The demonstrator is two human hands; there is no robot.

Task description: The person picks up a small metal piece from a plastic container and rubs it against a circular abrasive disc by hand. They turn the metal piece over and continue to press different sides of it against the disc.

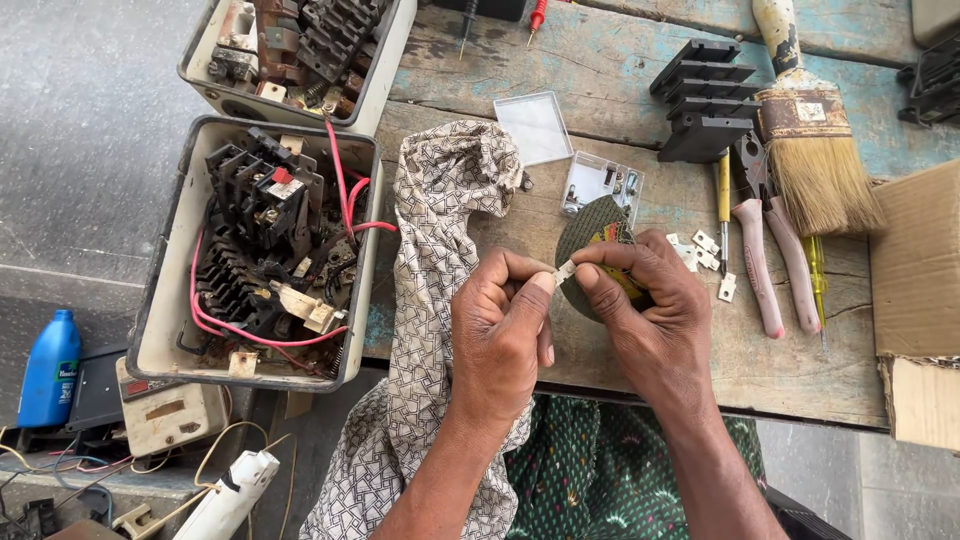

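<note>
Head view: we see the left hand [500, 330] and right hand [640, 300] meeting over the bench [620, 80], fingertips pinched together on one small white contact [566, 269]; a grey disc [590, 235] lies under the right fingers; a patterned cloth [440, 220] lies just left; spare contacts [705, 250], pliers [765, 250] and a brush [810, 150] lie to the right.
</note>
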